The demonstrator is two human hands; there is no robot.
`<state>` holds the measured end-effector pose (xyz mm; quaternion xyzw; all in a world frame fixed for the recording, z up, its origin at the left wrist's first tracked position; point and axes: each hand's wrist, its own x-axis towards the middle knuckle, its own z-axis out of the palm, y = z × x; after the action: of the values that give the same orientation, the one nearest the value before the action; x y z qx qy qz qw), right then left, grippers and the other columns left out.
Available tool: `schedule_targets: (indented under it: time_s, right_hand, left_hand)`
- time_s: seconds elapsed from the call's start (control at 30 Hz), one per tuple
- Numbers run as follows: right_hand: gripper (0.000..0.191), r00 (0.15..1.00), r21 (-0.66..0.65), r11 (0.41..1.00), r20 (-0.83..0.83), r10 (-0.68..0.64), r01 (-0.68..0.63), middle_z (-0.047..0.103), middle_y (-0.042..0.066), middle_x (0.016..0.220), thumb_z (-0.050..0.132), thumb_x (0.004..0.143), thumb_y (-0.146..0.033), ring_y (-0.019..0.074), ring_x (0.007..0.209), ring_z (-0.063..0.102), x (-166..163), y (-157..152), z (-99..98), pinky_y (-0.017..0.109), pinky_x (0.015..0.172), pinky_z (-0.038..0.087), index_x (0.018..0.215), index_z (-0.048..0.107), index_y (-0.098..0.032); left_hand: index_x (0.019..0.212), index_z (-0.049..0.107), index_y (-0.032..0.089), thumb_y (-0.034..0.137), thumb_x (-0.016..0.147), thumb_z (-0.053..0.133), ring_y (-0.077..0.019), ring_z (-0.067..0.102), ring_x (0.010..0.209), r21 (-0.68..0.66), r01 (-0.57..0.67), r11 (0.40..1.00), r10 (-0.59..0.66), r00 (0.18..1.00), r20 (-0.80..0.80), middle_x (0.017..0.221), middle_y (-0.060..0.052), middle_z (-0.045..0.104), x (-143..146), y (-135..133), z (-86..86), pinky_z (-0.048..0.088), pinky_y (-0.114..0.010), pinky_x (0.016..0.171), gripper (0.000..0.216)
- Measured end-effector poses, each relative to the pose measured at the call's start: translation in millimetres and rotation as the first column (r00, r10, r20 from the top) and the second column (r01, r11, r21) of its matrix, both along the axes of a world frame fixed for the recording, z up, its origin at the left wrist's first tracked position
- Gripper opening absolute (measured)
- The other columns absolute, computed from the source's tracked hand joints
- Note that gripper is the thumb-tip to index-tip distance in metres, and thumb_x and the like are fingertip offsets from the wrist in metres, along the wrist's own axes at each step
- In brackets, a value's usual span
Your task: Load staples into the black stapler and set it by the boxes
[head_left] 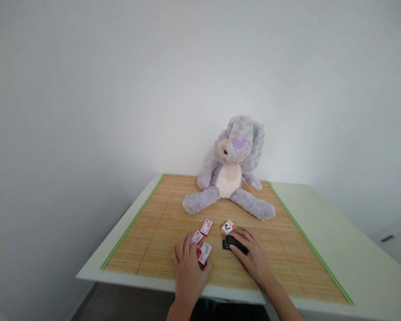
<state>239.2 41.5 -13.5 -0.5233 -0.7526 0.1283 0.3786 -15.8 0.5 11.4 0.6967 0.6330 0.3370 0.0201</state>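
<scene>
My left hand (190,265) is over the mat with its thumb and fingers around a small red-and-white box (205,252), which looks like a staple box. Beside its fingertips lies a second such box (197,237), partly covered by the hand. A third red-and-white box (206,227) rests just beyond, apart from both hands. On the right, my right hand (249,249) is wrapped over a black stapler (235,243), whose front end points left. Just past the stapler sits a white box with a dark picture (227,227), close to the right fingertips.
A grey plush rabbit (229,180) sits at the back against the white wall, legs spread towards the boxes. Beneath everything is a bamboo mat (153,240) with green edges, laid on a white table (307,214). The table's front edge runs under my forearms.
</scene>
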Motion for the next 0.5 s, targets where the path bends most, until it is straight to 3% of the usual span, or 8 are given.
schedule_targets:
  time_s: [0.1,0.5]
  right_hand:
    - [0.038,1.000,0.000,1.000,-0.002,0.001,-0.001,0.067,0.006,0.134,0.065,0.096,-0.043,0.0305,0.132,0.052,-1.1,-0.4,1.6,0.055,0.114,0.044,0.134,0.067,-0.036]
    - [0.036,0.999,-0.019,1.000,-0.044,-0.005,0.004,0.069,0.006,0.127,0.066,0.096,-0.039,0.0297,0.124,0.056,-4.4,-4.8,7.2,0.051,0.109,0.047,0.132,0.068,-0.035]
  left_hand:
    - [0.105,0.063,0.026,0.019,0.082,0.064,-0.0325,0.040,0.145,-0.014,-0.097,0.995,0.097,0.995,-0.029,0.153,-0.007,0.053,-0.6,5.1,-6.1,0.013,-0.065,0.124,0.025]
    - [0.116,0.065,0.027,0.026,0.089,0.063,-0.0295,0.055,0.127,-0.021,-0.058,0.998,0.058,0.997,-0.042,0.140,-0.006,0.063,-5.4,7.0,-11.4,0.029,-0.054,0.117,0.027]
